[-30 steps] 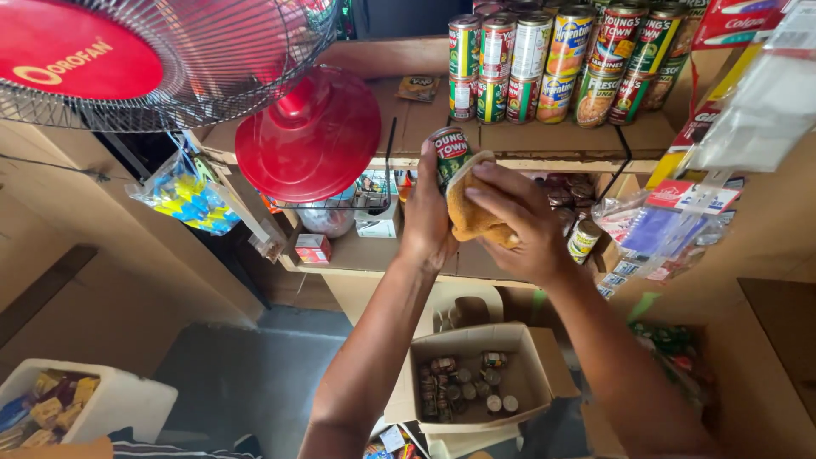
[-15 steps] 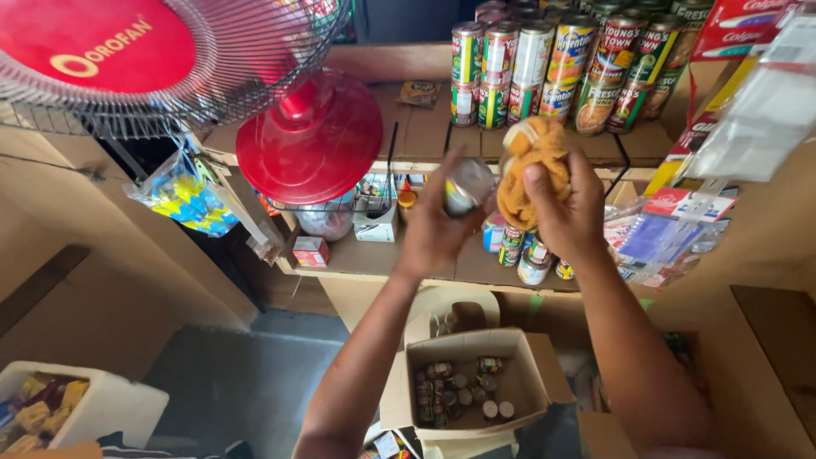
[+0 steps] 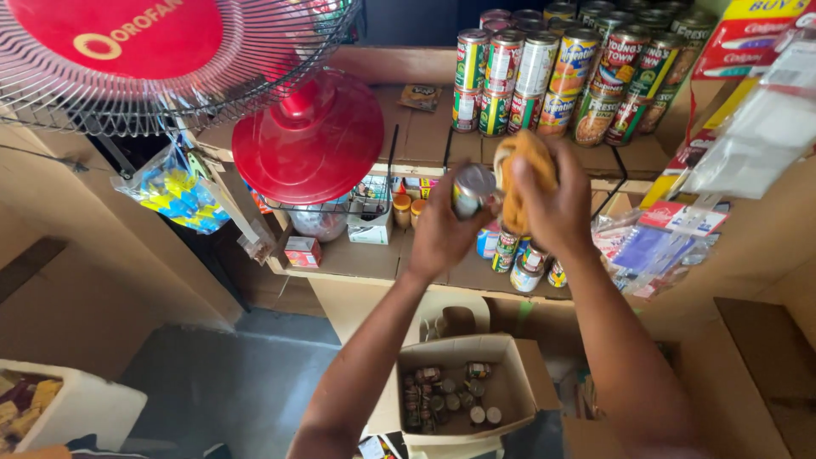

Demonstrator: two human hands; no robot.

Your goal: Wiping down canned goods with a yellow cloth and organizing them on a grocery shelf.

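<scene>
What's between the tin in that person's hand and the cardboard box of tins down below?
In the head view, between the tin and box lies the lower shelf's edge, with small tins.

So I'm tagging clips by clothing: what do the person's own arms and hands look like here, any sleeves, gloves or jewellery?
Both arms are bare along all that shows, with no sleeves in view. The left hand and the right hand wear no gloves, and no watch, bracelet or ring shows on them. The arms are slim and enter from the bottom edge of the picture.
</scene>
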